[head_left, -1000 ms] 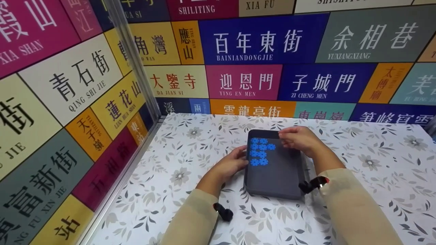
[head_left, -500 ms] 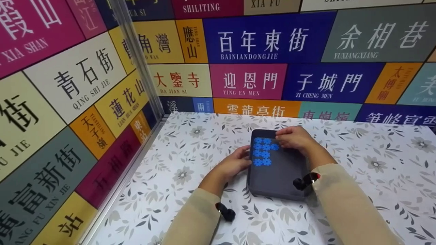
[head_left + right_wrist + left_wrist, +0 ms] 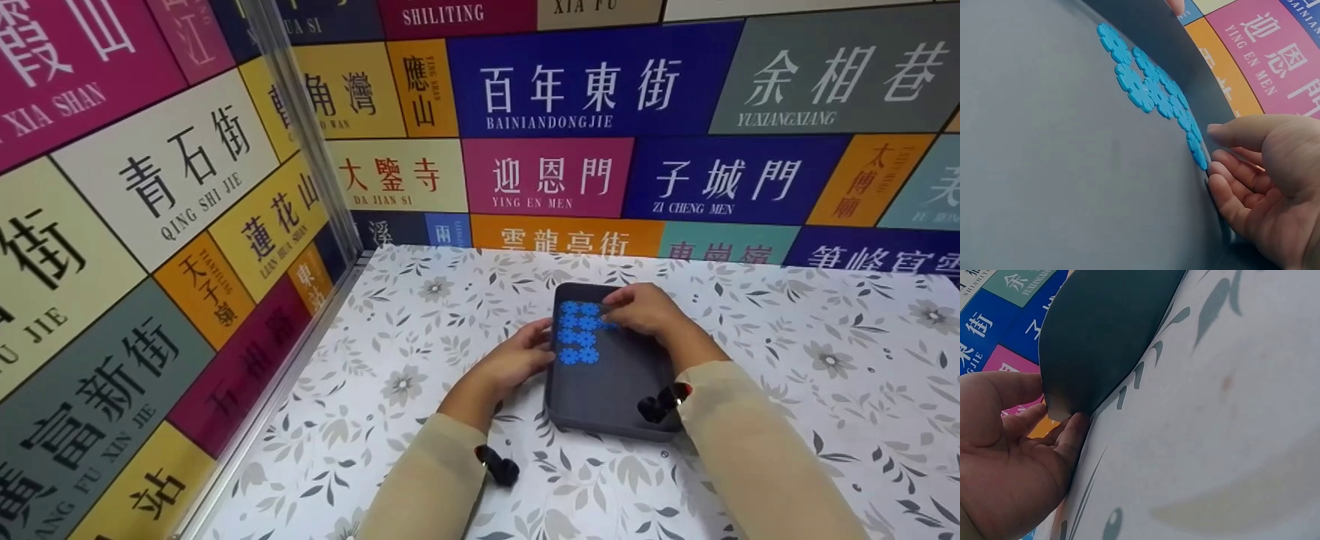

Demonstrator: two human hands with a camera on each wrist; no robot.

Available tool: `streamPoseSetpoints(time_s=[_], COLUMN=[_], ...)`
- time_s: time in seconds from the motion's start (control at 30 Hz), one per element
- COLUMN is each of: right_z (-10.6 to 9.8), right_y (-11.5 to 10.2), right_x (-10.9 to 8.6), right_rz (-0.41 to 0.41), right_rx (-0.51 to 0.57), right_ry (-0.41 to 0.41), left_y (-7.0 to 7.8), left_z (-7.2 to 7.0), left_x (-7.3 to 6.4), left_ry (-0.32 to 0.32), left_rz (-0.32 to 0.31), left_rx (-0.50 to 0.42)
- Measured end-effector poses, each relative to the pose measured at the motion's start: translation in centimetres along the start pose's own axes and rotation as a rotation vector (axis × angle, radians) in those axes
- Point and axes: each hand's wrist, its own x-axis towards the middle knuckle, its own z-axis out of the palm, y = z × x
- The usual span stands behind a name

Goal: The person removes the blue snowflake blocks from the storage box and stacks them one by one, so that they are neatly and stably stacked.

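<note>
Blue plastic snowflake discs (image 3: pixel 579 324), several of them, lie flat in close rows at the left far part of a dark grey tray (image 3: pixel 611 397). My left hand (image 3: pixel 510 367) touches the tray's left wall from outside, its thumb and fingertips against the wall in the left wrist view. My right hand (image 3: pixel 646 311) is over the far right part of the tray. In the right wrist view its loosely bent fingers (image 3: pixel 1230 202) are right beside the end of the snowflake discs (image 3: pixel 1140 84), the thumb stands apart, and nothing shows between them.
The tray stands on a table with a leaf-patterned white cover (image 3: pixel 360 435). Behind it rises a back wall (image 3: pixel 551 172) of coloured name panels. A similar side wall (image 3: pixel 172 292) closes off the left, with a clear strip at the corner.
My right hand has moved slightly left and inward over the tray, now covering part of the rightmost disc. My left hand stays at the tray's wall. The head view has shifted slightly.
</note>
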Motion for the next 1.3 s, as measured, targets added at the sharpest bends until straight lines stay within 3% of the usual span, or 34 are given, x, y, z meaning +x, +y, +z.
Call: streamPoseSetpoints(time_s=[0.23, 0.53, 0.97, 1.1, 1.3], right_z=[-0.1, 0.1, 0.4, 0.1, -0.9], right_y=[0.1, -0.4, -0.2, -0.7, -1.9], right_x=[0.0, 0.0, -0.1, -0.3, -1.3], right_rz=[0.014, 0.040, -0.038, -0.026, 0.016], right_rx=[-0.048, -0.096, -0.181, -0.137, 0.068], right_ry=[-0.050, -0.047, 0.004, 0.026, 0.085], left_y=[0.2, 0.4, 0.3, 0.3, 0.4], left_z=[-0.1, -0.1, 0.0, 0.0, -0.1], left_x=[0.0, -0.2, -0.2, -0.2, -0.3], left_ry=[0.001, 0.000, -0.022, -0.015, 0.011], left_rz=[-0.020, -0.023, -0.009, -0.011, -0.029], left_rx=[0.015, 0.011, 0.004, 0.015, 0.035])
